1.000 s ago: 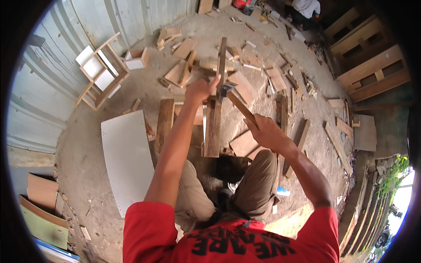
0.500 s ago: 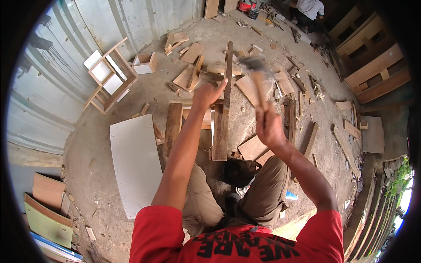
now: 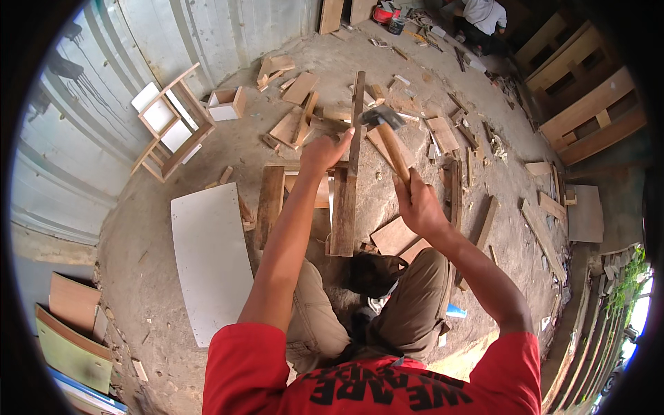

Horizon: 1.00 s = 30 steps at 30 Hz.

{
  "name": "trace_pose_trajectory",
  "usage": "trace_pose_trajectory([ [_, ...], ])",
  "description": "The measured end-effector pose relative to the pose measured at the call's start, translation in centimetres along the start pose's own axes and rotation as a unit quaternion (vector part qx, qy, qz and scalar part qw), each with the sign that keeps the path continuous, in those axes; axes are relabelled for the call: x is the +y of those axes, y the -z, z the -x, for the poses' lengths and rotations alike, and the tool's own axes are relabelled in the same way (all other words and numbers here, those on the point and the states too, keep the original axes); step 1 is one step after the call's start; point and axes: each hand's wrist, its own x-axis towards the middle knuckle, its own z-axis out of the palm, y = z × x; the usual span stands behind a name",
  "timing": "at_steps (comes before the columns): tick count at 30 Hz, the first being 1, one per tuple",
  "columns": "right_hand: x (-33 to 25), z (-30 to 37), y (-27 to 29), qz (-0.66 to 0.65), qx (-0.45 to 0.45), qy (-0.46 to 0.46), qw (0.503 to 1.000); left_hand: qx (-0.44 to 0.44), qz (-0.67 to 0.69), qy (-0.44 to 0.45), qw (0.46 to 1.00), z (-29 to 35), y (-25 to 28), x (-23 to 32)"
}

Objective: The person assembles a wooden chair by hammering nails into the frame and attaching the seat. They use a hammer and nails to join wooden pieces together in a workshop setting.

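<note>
My right hand point(image 3: 420, 204) is closed round the wooden handle of a hammer point(image 3: 395, 153). Its dark metal head is close to the right side of an upright wooden bar, and I cannot tell whether they touch. That bar belongs to a small wooden frame point(image 3: 344, 218) standing on the floor before my knees. My left hand point(image 3: 325, 152) grips the bar from its left side, thumb against the wood and the other fingers mostly hidden. No nail can be made out at the bar.
A white panel point(image 3: 213, 266) lies left of the frame. Wood offcuts point(image 3: 294, 128) litter the floor ahead and to the right. A chair-like wooden frame point(image 3: 176, 128) and an open box point(image 3: 227, 104) stand by the metal wall. Another person point(image 3: 482, 21) crouches at the far right.
The hammer head, blurred by motion before, has come left and slightly down, close to the bar. My right hand has shifted a little left with it. My left hand keeps its place on the bar.
</note>
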Motion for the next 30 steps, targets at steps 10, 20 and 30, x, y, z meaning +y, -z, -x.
trace_pose_trajectory([
  [10,3.3,0.8,-1.2,0.086,-0.106,0.033,0.990,-0.033,-0.011,-0.004,0.999,-2.5,-1.6,-2.3],
  [20,12.8,4.0,-2.5,-0.023,0.015,-0.081,0.996,-0.123,0.333,-0.011,0.935,-4.1,-0.9,0.2],
  [30,35.7,26.4,-13.2,0.177,-0.013,-0.337,0.925,-0.089,0.351,-0.034,0.932,3.1,-0.7,7.5],
])
